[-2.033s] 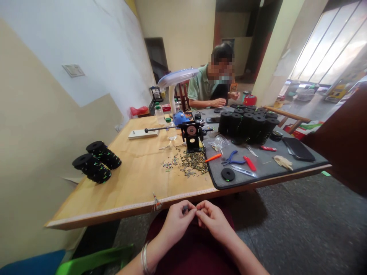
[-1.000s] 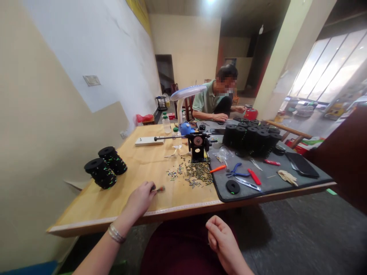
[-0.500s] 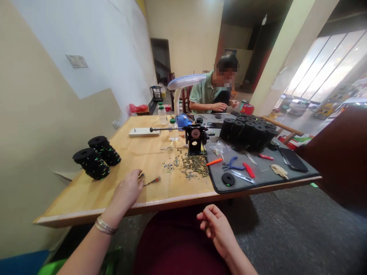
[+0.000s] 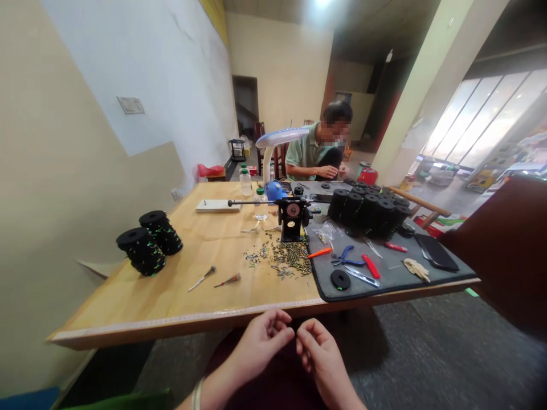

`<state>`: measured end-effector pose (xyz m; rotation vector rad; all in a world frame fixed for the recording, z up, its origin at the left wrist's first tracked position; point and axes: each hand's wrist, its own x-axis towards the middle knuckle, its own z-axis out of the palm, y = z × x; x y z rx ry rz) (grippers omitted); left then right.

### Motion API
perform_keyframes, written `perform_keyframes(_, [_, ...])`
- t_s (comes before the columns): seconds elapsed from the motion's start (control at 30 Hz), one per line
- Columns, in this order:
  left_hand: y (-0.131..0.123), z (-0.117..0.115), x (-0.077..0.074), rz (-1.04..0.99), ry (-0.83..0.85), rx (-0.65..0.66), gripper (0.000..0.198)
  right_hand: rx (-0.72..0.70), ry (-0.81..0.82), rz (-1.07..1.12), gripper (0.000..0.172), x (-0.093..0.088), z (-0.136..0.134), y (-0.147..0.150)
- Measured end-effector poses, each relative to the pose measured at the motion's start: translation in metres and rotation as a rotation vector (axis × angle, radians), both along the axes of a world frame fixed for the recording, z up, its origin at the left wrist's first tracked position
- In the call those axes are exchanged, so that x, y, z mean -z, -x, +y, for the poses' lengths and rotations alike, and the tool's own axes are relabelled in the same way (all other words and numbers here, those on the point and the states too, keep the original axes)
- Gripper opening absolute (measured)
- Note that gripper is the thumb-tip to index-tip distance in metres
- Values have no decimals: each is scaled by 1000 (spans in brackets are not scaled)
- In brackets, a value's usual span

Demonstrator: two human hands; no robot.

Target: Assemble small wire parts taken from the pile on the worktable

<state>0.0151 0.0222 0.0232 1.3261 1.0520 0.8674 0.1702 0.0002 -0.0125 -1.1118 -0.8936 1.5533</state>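
My left hand [image 4: 265,340] and my right hand [image 4: 320,352] are close together over my lap, just below the table's front edge. Fingertips on both are pinched, facing each other; whatever they hold is too small to make out. On the table beyond lie two thin sticks side by side, a pale-shafted one with a dark tip [image 4: 203,278] and one with an orange-brown flared end [image 4: 228,279]. To their right spreads a pile of small dark-and-yellow striped pieces [image 4: 294,254], with tiny multicoloured bits [image 4: 257,254] beside it.
A black hand-cranked device [image 4: 292,219] with a long rod stands mid-table, before a desk lamp [image 4: 273,191]. Black spool stacks stand left [image 4: 142,253] and right [image 4: 363,210]. The grey mat [image 4: 393,267] bears pliers [image 4: 348,256], a cutter and a glove. A co-worker [image 4: 316,151] sits opposite.
My left hand has moved from the table, beside the sticks, down to meet my right hand over my lap. The pale-shafted stick now lies uncovered on the table. The camera view has tilted up slightly.
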Motion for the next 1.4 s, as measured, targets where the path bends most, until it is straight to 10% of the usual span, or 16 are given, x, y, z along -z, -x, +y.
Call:
perform_keyframes(0.4, [-6,10,-10,383,-288,77,16,-101,-247,-298,41,8,-1,-1])
perform_keyframes(0.87, [-14,10,12,-64,64,-14,29,-16,8,-14,39,4,2,-5])
perform_keyframes(1.2, [-19,21,-10,287,-178,117,10,-81,-172,-194,39,6,-3,-4])
perform_keyframes(1.4, [-32,71,-20,631,-457,39,14,-10,-75,-111,42,17,3,-11])
